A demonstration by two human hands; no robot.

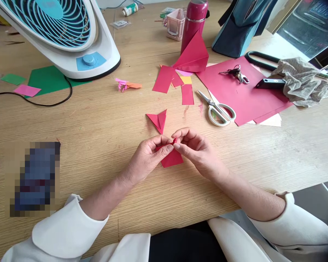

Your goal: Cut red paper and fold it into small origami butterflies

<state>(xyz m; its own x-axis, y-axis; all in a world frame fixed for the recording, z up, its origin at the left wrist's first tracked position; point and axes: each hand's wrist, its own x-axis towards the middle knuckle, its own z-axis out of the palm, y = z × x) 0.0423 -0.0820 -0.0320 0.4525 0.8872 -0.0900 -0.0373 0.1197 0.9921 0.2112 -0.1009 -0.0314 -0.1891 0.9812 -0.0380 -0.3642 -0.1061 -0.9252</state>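
Note:
Between my two hands is a small piece of red paper (172,158), its upper edge pinched or folded at the fingertips. My left hand (153,154) grips it between thumb and fingers, the thumb lying along its top edge. My right hand (198,151) pinches the same paper at a small raised bit beside the left thumb. The fingers cover part of the fold. Just beyond my hands lies a folded red paper triangle (157,119) with a crease down its middle.
White-handled scissors (218,109) lie right of centre, beside large red sheets (243,94) bearing keys (238,74). Red paper scraps (164,79) lie ahead, before a magenta bottle (194,22). A fan (98,54) stands at back left; a blurred-out item (36,176) lies left.

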